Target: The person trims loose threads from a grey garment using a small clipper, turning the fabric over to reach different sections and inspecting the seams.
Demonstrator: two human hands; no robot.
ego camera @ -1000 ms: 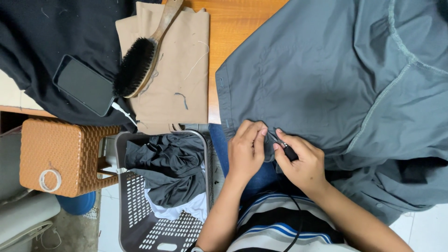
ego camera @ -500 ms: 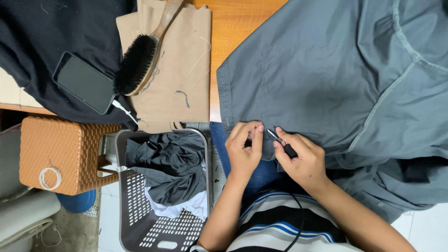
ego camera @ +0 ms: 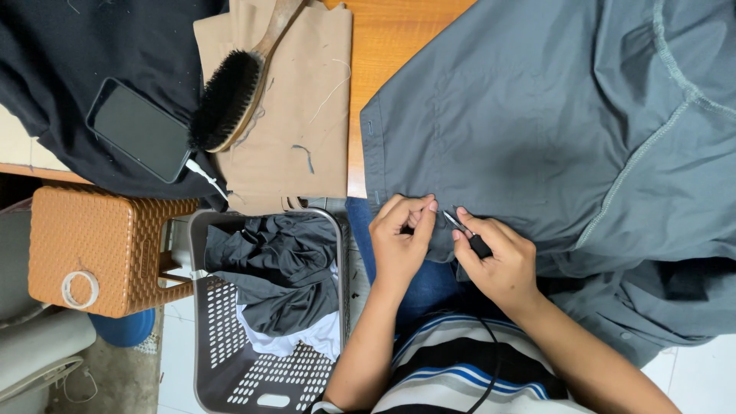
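The left hand (ego camera: 402,238) is curled, its thumb and fingertips pressed together on the lower hem of a grey-blue shirt (ego camera: 537,138), pinching a small fold of the cloth. The right hand (ego camera: 498,261) sits just beside it, touching the same hem, and is closed on a small snipping tool (ego camera: 466,231) with a dark handle; the bright metal tip points toward the left hand's fingertips. Whether the tip touches the cloth cannot be told.

The shirt lies spread flat above both hands, covering most of the wooden worktop (ego camera: 391,31) on the right-hand side and hanging over its near edge beyond the right wrist. Blue trousers show directly below the hands, and a striped top below that, with a thin dark cord crossing it.

Further left of the left hand, on the worktop, lies a folded tan cloth (ego camera: 299,130) carrying loose thread ends. A wooden-handled bristle brush (ego camera: 230,100) rests across its upper left corner. Beyond that, a black garment (ego camera: 69,54) carries a dark phone (ego camera: 138,129) with a white cable attached.

Below and left of the left hand stands a grey perforated basket (ego camera: 230,376) holding crumpled dark grey and white cloth. Left of the basket stands a brown woven-pattern stool (ego camera: 100,238) with a roll of tape (ego camera: 80,289) lying on it.
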